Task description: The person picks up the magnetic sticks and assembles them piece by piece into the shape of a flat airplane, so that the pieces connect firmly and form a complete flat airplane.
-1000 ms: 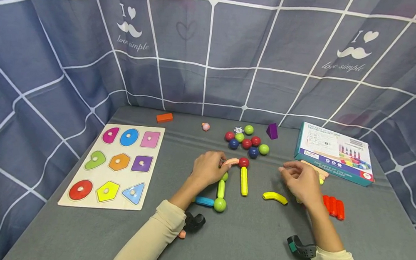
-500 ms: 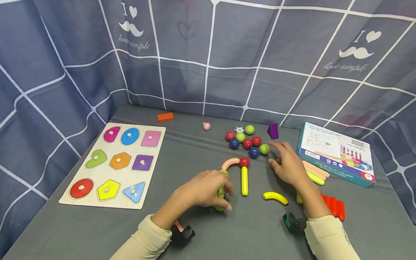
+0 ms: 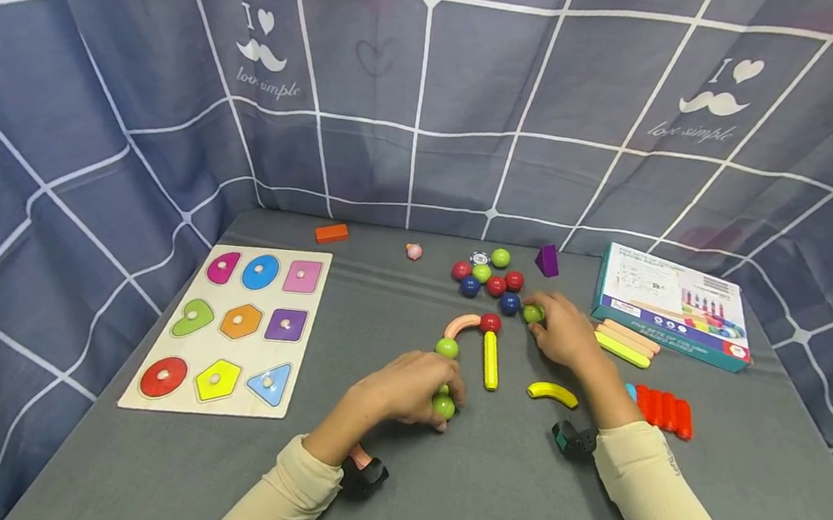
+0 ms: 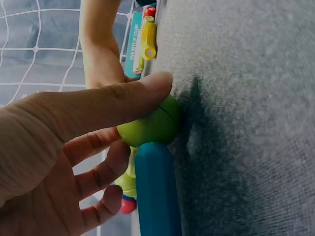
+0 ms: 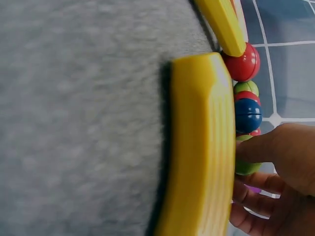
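Observation:
My left hand (image 3: 408, 386) grips a green ball (image 3: 443, 407) at the near corner of a ball-and-stick chain. In the left wrist view, the thumb and fingers surround that ball, and a blue stick (image 4: 157, 191) joins it. Further along the chain come another green ball (image 3: 446, 347), a peach curved stick (image 3: 462, 325), a red ball (image 3: 490, 323) and a yellow straight stick (image 3: 491, 363). My right hand (image 3: 567, 333) pinches a loose green ball (image 3: 533, 313) at the right edge of the ball cluster. Nearer me lies a yellow curved stick (image 3: 552, 394), large in the right wrist view.
Red and blue balls (image 3: 510, 303) cluster at the back. A shape puzzle board (image 3: 210, 326) lies left. On the right are a box (image 3: 671, 305), peach and lime sticks (image 3: 627, 342) and red sticks (image 3: 664, 412). A purple wedge (image 3: 548, 261) and an orange block (image 3: 332, 233) sit at the back.
My left hand has moved toward me from the peach curved stick to the chain's near green ball. My right hand has gone from beside the lime sticks to the loose green ball and pinches it.

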### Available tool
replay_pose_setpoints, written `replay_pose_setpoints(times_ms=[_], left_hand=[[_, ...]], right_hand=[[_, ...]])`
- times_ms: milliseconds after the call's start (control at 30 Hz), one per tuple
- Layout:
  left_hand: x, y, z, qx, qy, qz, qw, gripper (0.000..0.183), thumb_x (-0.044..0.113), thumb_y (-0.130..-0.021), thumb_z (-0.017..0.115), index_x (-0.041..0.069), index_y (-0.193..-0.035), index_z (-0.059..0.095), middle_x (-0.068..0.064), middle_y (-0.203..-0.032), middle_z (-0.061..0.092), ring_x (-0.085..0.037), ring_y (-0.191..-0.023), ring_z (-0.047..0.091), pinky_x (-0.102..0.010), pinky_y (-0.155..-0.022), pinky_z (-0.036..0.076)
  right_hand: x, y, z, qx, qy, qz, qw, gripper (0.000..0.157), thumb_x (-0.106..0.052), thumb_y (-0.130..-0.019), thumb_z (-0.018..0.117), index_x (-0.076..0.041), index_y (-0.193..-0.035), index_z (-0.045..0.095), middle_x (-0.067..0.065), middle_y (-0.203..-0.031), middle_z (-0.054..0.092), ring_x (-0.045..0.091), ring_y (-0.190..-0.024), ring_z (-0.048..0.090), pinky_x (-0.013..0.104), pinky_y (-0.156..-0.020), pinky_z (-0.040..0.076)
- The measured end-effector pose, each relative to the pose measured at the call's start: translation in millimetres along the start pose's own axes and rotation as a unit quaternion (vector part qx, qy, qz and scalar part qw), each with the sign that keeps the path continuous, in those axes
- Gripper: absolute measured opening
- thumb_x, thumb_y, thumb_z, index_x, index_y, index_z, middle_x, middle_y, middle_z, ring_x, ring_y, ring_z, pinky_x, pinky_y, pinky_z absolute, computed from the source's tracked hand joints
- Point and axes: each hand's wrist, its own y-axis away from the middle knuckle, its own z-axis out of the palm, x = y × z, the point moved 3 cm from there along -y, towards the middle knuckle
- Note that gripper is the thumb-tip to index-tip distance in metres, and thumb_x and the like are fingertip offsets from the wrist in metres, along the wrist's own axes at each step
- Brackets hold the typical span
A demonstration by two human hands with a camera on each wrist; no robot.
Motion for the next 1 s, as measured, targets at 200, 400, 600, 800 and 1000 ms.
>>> replay_pose_setpoints(times_ms=[200, 400, 600, 800, 1000], left_hand=[[-4.7, -2.2, 0.8, 0.02, 0.007, 0.014, 0.9997, 0.031, 0.028, -0.065, 0.088, 0.028, -0.093, 0.075, 0.02, -0.089, 0.061, 0.0, -0.074, 0.052, -0.022, -0.067, 0.042], [-9.5, -3.6, 0.3, 0.044, 0.009, 0.02, 0.9988, 0.029, 0.028, -0.066, 0.087, 0.027, -0.092, 0.075, 0.02, -0.088, 0.062, 0.0, -0.075, 0.053, -0.022, -0.067, 0.041], [-8.6, -10.2, -4.8, 0.057, 0.019, 0.016, 0.998, 0.023, 0.037, -0.076, 0.079, 0.022, -0.093, 0.074, 0.015, -0.089, 0.064, -0.001, -0.075, 0.055, -0.022, -0.065, 0.043], [-12.6, -33.2, -18.9, 0.094, 0.007, -0.001, 0.9955, 0.021, 0.03, -0.084, 0.073, 0.017, -0.101, 0.074, 0.008, -0.097, 0.067, -0.008, -0.085, 0.06, -0.025, -0.07, 0.047], [-27.2, -61.7, -27.5, 0.133, -0.045, -0.054, 0.9886, 0.028, 0.03, -0.085, 0.071, 0.02, -0.112, 0.069, 0.002, -0.109, 0.061, -0.017, -0.096, 0.05, -0.033, -0.078, 0.045]], right_hand=[[-4, 17, -4.7, 0.035, -0.01, -0.018, 0.999, 0.036, -0.017, -0.087, 0.068, -0.01, -0.122, 0.06, 0.012, -0.108, 0.06, 0.03, -0.093, 0.056, 0.05, -0.078, 0.043], [-23, 39, -11.6, 0.05, -0.022, -0.053, 0.997, 0.035, -0.029, -0.087, 0.07, -0.013, -0.117, 0.062, 0.003, -0.103, 0.063, 0.023, -0.082, 0.057, 0.038, -0.067, 0.043], [-40, 63, -7.6, 0.046, -0.037, -0.092, 0.994, 0.031, -0.035, -0.083, 0.073, -0.017, -0.107, 0.065, -0.004, -0.092, 0.062, 0.018, -0.08, 0.057, 0.035, -0.067, 0.044], [-46, 75, 5.0, 0.028, -0.048, -0.091, 0.994, 0.031, -0.036, -0.08, 0.076, -0.02, -0.103, 0.064, -0.008, -0.086, 0.056, 0.014, -0.077, 0.053, 0.032, -0.065, 0.042], [-50, 80, 15.2, 0.017, -0.061, -0.089, 0.994, 0.031, -0.036, -0.077, 0.079, -0.022, -0.1, 0.063, -0.009, -0.084, 0.054, 0.013, -0.076, 0.051, 0.031, -0.066, 0.042]])
